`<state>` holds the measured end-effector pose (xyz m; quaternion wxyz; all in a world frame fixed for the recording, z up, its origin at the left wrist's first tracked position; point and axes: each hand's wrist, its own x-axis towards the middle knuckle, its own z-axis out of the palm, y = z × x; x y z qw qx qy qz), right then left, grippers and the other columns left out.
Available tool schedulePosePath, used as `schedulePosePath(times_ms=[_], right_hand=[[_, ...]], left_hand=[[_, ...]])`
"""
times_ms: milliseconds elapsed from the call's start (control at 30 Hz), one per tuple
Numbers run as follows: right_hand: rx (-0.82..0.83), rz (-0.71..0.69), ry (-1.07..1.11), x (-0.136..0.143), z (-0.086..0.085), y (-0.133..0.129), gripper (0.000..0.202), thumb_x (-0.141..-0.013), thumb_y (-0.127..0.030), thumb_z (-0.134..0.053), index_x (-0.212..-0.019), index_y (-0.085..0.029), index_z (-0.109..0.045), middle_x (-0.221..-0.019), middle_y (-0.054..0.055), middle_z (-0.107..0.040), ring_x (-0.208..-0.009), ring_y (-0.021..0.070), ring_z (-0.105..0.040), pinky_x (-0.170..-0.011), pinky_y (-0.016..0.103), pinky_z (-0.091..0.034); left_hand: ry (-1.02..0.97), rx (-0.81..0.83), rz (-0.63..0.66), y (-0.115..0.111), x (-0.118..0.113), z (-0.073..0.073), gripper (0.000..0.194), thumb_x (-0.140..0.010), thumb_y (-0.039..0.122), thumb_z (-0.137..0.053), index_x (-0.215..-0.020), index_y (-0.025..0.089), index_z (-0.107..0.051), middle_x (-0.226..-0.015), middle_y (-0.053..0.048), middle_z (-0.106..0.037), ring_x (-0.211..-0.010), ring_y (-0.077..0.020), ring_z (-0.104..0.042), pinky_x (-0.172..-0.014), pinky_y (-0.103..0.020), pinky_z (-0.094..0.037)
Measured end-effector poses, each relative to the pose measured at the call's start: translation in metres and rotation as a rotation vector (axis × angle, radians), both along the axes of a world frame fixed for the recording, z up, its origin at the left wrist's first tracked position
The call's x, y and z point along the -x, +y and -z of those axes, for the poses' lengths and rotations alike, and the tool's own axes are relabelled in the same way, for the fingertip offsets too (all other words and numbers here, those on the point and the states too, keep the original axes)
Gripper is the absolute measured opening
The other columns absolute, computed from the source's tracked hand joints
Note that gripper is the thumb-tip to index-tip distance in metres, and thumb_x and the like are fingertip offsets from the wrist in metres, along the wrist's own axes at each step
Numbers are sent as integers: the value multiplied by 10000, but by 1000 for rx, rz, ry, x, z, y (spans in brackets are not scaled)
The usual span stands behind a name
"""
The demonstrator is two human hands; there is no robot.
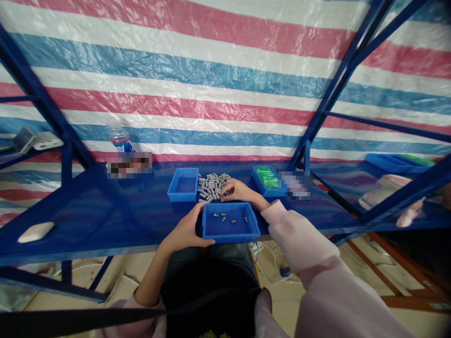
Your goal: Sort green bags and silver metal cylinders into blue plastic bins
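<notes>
My left hand [186, 228] grips the left end of a blue plastic tray [230, 238] at the front edge of the bench, thumb at its near corner and fingers along the far side. Several small screws [223, 218] lie scattered on the tray's floor. Beyond the tray, a heap of short grey metal cylinders and smaller metal pieces [210, 187] rests on the bench. My right hand [237, 190] reaches over the heap's right side, its fingers curled and pinched together at the pieces. Whatever is between those fingertips is too small to make out.
Left of the heap stands another blue tray [183, 195]; to its right, a blue tray [276, 193] holds green packets. A bottle [120, 139] stands at the back left, and a white rounded object [36, 232] lies front left. Blue metal posts [319, 110] slant up on both sides.
</notes>
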<state>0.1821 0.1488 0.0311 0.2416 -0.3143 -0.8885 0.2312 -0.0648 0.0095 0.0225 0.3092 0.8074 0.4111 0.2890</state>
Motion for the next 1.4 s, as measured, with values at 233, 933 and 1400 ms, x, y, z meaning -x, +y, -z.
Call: schedulePosePath(times_ms=[233, 933, 1400], right_hand=[[-46, 16, -79, 0, 1, -3, 228, -697, -342, -788, -888, -221, -758, -846, 27, -623, -879, 185, -545, -815, 301, -401], [624, -194, 267, -9, -34, -17, 354, -625, -396, -808, -860, -157, -698, -733, -18, -612, -667, 117, -531, -657, 257, -410], [623, -246, 101, -13, -31, -12, 372, -701, -440, -751, -949, -164, -725, -766, -4, -641, -689, 119, -542, -666, 253, -414]], left_hand=[[21, 15, -4, 0, 0, -1, 989, -621, 422, -799, -1407, 222, -233, -1439, -116, -383, -1316, -309, -406, -1095, -430, -346], [4, 3, -17, -1, -1, 0, 974, -635, 442, -790, -1409, 221, -243, -1448, -123, -384, -1328, -317, -395, -1111, -457, -328], [-11, 19, -35, -1, -2, 0, 980, -635, 439, -790, -1423, 232, -246, -1456, -124, -381, -1331, -331, -391, -1113, -490, -324]])
